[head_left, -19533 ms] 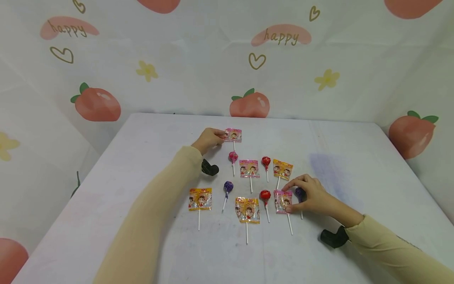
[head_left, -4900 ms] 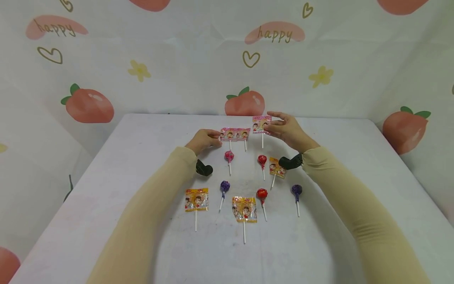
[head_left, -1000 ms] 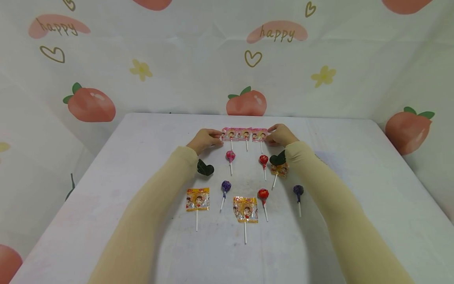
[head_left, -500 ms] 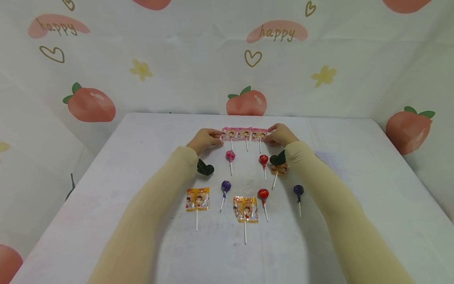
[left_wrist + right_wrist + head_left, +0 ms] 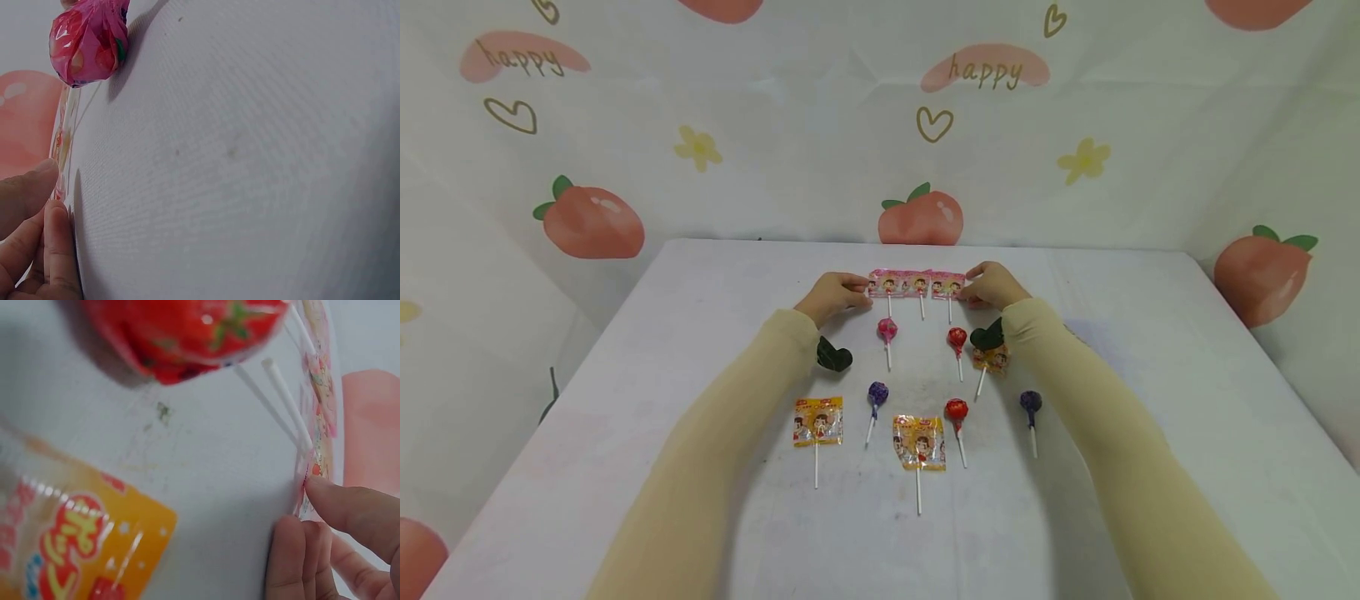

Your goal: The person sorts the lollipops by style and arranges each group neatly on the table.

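Three flat lollipops in pink wrappers lie side by side at the back of the table, their sticks toward me. My left hand (image 5: 835, 297) pinches the left edge of the leftmost pink wrapper (image 5: 888, 283). At the right end, my right hand (image 5: 994, 286) pinches the edge of the rightmost pink wrapper (image 5: 947, 285). The middle pink wrapper (image 5: 917, 284) touches or overlaps the left one. Thumb and fingers of the left hand (image 5: 37, 231) show in the left wrist view; those of the right hand (image 5: 337, 544) in the right wrist view.
Nearer me on the white table (image 5: 880, 550) are a round pink lollipop (image 5: 887, 328), red lollipops (image 5: 957, 337) (image 5: 957, 409), purple ones (image 5: 877, 392) (image 5: 1031, 402) and yellow-wrapped ones (image 5: 818, 422) (image 5: 919, 442). Another yellow-wrapped one (image 5: 992, 359) is partly behind the right wrist's camera.
Since the earliest frame, two pink-wrapped lollipops have moved from the middle and right to the back row. My right hand went with them to the back. Within the last second, almost nothing has moved.
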### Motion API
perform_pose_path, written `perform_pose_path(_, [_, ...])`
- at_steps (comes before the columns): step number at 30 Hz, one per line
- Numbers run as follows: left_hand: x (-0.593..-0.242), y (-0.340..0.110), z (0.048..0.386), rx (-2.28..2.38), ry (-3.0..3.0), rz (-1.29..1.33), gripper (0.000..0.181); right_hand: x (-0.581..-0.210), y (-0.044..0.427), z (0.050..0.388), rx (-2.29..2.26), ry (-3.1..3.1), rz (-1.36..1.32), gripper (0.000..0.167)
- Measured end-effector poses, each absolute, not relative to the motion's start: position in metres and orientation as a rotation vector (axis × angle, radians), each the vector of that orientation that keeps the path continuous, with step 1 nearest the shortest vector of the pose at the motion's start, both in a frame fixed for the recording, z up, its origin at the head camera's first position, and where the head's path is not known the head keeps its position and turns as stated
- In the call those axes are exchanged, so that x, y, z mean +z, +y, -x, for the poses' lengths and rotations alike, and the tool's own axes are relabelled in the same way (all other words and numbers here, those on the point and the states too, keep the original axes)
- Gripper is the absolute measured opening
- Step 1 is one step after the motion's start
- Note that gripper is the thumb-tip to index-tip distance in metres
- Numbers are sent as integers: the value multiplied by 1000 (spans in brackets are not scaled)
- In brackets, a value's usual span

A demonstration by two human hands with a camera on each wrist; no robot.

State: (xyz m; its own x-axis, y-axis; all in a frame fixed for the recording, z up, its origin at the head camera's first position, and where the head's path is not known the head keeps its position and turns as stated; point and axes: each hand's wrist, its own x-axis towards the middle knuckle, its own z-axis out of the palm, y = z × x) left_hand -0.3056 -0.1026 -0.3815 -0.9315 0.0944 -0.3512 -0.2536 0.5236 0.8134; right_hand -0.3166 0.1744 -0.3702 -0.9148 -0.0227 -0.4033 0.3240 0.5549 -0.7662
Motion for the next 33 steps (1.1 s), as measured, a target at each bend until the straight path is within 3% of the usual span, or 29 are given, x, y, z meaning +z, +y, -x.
perform_pose_path(12, [-382, -103, 304, 1375, 2411, 129, 47, -340, 192, 304, -1621, 2175, -76, 60])
perform_pose_path(23, [-381, -104, 303, 1371, 2407, 123, 46, -307, 219, 266, -1831, 2189, 190, 57])
perform_pose_path(33, [-379, -102, 303, 1362, 2415, 131, 46, -321, 234, 240, -1842, 2232, 315, 47])
